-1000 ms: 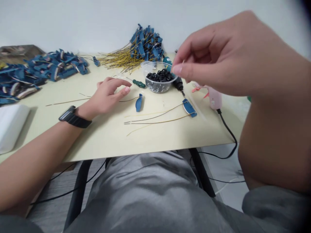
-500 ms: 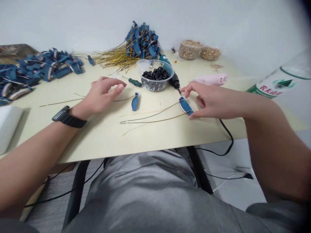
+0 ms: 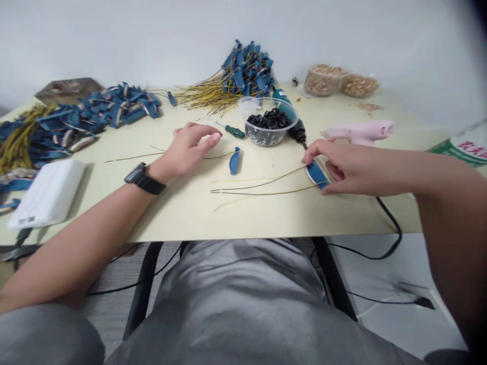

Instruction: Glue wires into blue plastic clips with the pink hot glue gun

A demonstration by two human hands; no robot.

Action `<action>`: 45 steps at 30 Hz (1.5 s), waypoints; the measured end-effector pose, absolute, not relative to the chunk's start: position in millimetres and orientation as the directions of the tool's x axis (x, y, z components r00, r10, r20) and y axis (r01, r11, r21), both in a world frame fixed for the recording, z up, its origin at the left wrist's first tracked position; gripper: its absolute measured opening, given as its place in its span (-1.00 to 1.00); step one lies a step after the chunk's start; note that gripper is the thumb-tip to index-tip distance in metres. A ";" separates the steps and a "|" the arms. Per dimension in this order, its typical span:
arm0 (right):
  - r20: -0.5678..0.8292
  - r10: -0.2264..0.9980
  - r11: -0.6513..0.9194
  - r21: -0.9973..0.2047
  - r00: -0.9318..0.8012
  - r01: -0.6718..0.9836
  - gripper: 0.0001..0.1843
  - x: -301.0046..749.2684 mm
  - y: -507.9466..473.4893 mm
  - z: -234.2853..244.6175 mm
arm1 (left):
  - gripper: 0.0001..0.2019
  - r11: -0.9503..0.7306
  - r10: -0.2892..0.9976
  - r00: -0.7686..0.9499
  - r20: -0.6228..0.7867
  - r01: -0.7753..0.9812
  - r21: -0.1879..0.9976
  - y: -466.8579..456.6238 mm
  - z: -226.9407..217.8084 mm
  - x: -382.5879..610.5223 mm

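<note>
My right hand (image 3: 342,165) has its thumb and index finger at the two ends of a curved blue piece (image 3: 316,173) with a pale edge, pinching it on the table. Two yellow-and-black wires (image 3: 262,193) run from that piece to the left. My left hand (image 3: 188,149), with a black watch on its wrist, rests on the tabletop, thumb and index finger apart and nothing visible between them. Just right of it lies a second blue piece (image 3: 235,162), its wire passing under the hand. The left hand's other fingers are mostly hidden.
Behind my hands stand a clear tub (image 3: 268,136) of small black parts, a green screwdriver (image 3: 235,132) and a power tool (image 3: 299,133). Heaps of blue pieces (image 3: 247,71) lie at the back. A pink glue gun (image 3: 361,131) is right, a white box (image 3: 49,190) left.
My view has swung left, so everything sits farther right in the picture. My right hand keeps its fingers at the blue piece's ends; my left hand has barely moved on the table.
</note>
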State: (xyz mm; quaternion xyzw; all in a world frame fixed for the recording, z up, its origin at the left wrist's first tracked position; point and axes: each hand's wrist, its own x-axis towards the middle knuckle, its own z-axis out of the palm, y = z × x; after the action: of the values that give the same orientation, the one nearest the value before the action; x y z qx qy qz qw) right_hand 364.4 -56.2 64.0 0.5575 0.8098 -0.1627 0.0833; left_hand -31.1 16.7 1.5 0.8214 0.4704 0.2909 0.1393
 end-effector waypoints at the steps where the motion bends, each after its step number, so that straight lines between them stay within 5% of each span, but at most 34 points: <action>1: -0.317 0.875 0.329 -0.161 -0.365 0.930 -0.41 361.5 -57.3 64.3 | -0.23 -0.527 0.849 0.387 0.360 0.680 0.511 18.0 0.1 -31.5; 5: -0.301 0.845 0.413 -0.160 -0.442 0.897 -0.47 340.0 -62.0 68.1 | -0.29 -0.563 0.824 0.380 0.421 0.637 0.527 20.5 -1.6 -31.5; 11: -0.205 0.733 0.576 -0.318 -0.648 0.753 -0.44 278.2 -55.4 82.9 | -0.40 -0.660 0.751 0.408 0.519 0.468 0.588 13.0 7.0 -27.3; 18: -0.031 0.653 0.693 -0.378 -0.757 0.614 -0.38 230.5 -27.9 85.4 | -0.34 -0.591 0.763 0.509 0.397 0.303 0.747 8.4 15.6 -31.1; 31: 0.189 0.665 0.722 -0.412 -0.723 0.556 -0.27 207.1 -18.0 62.3 | -0.65 -0.518 0.836 0.438 0.330 0.430 0.740 3.7 13.0 -28.7; 41: 0.358 0.672 0.723 -0.505 -0.648 0.472 -0.09 209.7 -11.3 37.8 | -0.71 -0.434 0.859 0.429 0.279 0.321 0.842 15.9 14.0 -38.9; 45: 0.396 0.794 0.596 -0.654 -0.462 0.465 -0.43 209.4 -13.2 40.3 | -0.69 -0.453 0.854 0.420 0.308 0.308 0.837 18.3 15.7 -43.4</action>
State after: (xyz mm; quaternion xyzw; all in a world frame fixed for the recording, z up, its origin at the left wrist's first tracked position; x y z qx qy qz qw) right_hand 209.4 -13.2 40.3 0.3830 0.8220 -0.2348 -0.3501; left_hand -43.4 18.3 15.7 0.7626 0.3809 0.3807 0.3584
